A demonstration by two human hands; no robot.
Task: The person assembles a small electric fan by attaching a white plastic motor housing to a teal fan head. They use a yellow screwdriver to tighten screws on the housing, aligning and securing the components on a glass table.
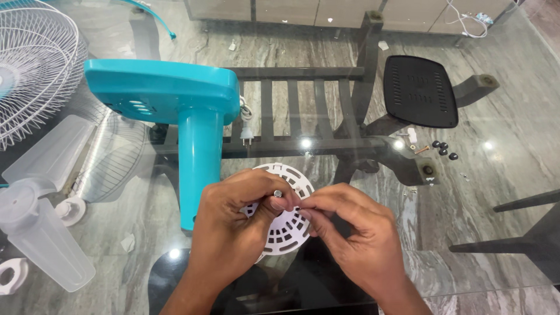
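Observation:
My left hand grips a round white slotted plastic cover with a short metal shaft poking up between thumb and finger. My right hand pinches at the cover's right edge, fingertips meeting the left hand's near the shaft. Both hands hover low over the glass table. Just left of them lies a teal fan stand with its flat teal base turned toward the back.
A white wire fan guard and a translucent fan blade lie at the left. A black vented plate and small black screws rest at the right. A white plug hangs by the teal base.

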